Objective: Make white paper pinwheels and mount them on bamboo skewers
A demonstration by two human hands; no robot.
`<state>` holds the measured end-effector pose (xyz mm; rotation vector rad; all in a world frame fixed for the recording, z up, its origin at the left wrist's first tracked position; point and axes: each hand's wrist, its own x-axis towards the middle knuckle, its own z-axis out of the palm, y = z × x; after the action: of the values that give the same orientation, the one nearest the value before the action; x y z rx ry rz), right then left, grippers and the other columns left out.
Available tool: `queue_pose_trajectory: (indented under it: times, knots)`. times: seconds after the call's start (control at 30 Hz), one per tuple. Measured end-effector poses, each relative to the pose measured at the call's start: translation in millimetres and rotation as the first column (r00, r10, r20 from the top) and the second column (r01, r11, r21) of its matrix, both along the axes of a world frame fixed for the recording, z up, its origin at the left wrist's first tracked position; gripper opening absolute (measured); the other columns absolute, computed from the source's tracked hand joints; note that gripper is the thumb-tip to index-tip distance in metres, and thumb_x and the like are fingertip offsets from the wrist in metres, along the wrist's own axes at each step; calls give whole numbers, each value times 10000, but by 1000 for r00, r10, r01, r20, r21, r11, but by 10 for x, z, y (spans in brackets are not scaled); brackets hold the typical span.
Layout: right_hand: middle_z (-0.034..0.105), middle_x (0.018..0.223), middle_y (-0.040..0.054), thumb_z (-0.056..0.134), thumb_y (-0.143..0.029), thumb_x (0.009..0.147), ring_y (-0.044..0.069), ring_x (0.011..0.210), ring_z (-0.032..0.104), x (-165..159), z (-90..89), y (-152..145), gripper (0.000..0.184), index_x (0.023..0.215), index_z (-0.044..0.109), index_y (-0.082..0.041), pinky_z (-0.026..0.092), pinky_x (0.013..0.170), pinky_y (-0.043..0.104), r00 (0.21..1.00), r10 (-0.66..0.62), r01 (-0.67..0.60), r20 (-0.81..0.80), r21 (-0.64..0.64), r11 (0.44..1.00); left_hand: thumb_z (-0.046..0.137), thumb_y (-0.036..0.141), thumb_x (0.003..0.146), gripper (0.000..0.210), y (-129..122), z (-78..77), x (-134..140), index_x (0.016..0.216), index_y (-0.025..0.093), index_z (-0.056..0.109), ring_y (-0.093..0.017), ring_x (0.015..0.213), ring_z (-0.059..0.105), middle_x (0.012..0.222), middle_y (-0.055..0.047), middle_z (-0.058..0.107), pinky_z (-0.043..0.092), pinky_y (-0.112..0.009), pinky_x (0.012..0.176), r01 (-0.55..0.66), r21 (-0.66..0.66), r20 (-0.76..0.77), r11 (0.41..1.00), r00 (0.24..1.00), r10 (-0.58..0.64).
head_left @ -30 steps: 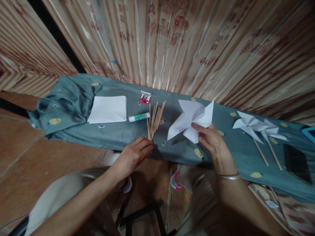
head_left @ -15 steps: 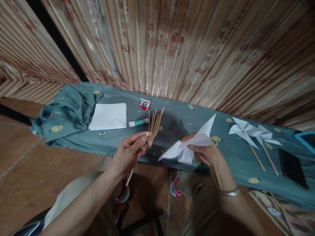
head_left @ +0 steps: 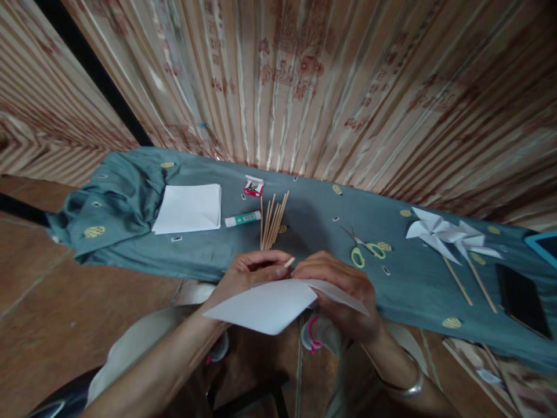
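Observation:
Close together at the table's near edge, both hands work at a white paper pinwheel (head_left: 270,305). Pinched in my left hand (head_left: 248,271) is a thin wooden stick (head_left: 289,262), its pale tip showing above the paper; the rest of it is hidden. My right hand (head_left: 343,287) is closed on the pinwheel, whose folded vanes spread below both hands. Just beyond lies a bundle of wooden sticks (head_left: 275,220). Beside the bundle are a glue stick (head_left: 242,219) and a small open red-and-white box (head_left: 253,186) with small dark contents.
A stack of white paper (head_left: 189,208) lies on the left of the green cloth (head_left: 304,203). Scissors with green handles (head_left: 363,249) rest right of centre. Farther right are two finished-looking pinwheels (head_left: 435,232), a dark phone (head_left: 522,299) and a blue-edged object (head_left: 543,247).
My hands have come together, bringing the pinwheel from the right to the stick in my left hand. The pinwheel has turned, and the scissors are now uncovered.

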<state>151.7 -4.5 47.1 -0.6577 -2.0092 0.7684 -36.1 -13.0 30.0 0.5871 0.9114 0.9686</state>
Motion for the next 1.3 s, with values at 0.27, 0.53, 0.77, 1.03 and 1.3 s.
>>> queue_pose_trajectory:
  times: [0.27,0.53,0.77,1.03,1.3]
  knots:
    - [740,840,37,569,-385,919,196,781,679,12,44,-64,194,993,702,-265,532,712,341,999,-29,29,-30,-10,1000,842,238,572,132,-6,-30,-54,692,234,787,-118,673,610,752,-17,706,449,-211,593,88,251,-150,964,987,-51]
    - [736,815,29,546,-407,931,181,760,671,-14,54,-56,216,976,698,-261,525,692,321,999,-26,26,-26,4,1000,794,282,653,73,-29,-236,-65,721,256,794,-169,712,637,750,-26,708,486,-278,635,91,376,-159,922,987,-33]
    - [731,818,34,548,-385,933,180,766,671,-26,40,-62,201,965,685,-241,535,693,318,999,-30,31,-30,18,999,817,330,625,118,-34,-201,-58,695,239,793,-168,697,634,735,-22,712,493,-263,631,82,352,-144,933,989,-32]
    - [723,834,47,517,-348,954,175,787,671,-19,53,-59,209,1005,669,-213,548,700,315,999,-14,17,-38,92,996,861,347,606,185,-13,-33,-103,710,211,792,-110,690,613,728,-21,700,456,-194,646,142,289,-130,947,986,-108]
    - [722,844,53,506,-333,961,169,795,667,-11,72,-55,204,1012,659,-209,553,694,307,1000,-6,7,-7,106,994,868,438,564,288,-5,5,-96,688,191,786,-139,684,612,734,-54,704,475,-229,652,161,270,-192,949,975,-111]
